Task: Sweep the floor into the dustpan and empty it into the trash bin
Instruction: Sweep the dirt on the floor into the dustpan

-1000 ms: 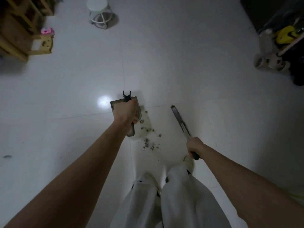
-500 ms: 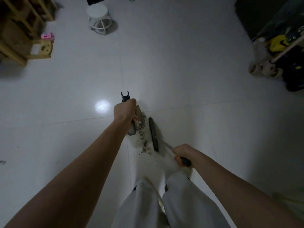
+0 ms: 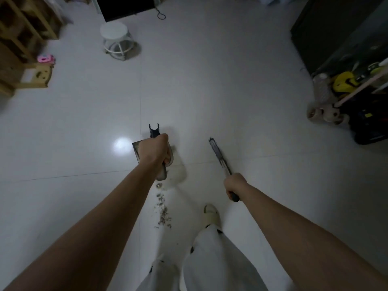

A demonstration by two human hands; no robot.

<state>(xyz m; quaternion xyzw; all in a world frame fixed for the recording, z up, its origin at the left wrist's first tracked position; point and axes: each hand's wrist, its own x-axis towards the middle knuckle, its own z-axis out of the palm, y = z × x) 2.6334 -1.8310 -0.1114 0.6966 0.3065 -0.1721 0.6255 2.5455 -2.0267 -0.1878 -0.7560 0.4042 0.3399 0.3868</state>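
Note:
My left hand grips the handle of a grey dustpan, whose forked black handle end sticks out beyond my fist. The pan is largely hidden by the hand. My right hand holds a small hand brush by its dark handle, the brush head raised to the right of the pan and apart from it. A trail of grey dirt crumbs lies on the white tile floor just below the pan, between it and my feet. No trash bin shows.
A white round stool stands far ahead. Wooden shelving and a small wooden stool with a pink object are at the left. Dark furniture and a cluttered cart fill the right. My legs and a slipper are below.
The brush has swung away from the dustpan, from beside it out to the right and up. The dirt now lies in a line below the pan. The pan hand barely moved.

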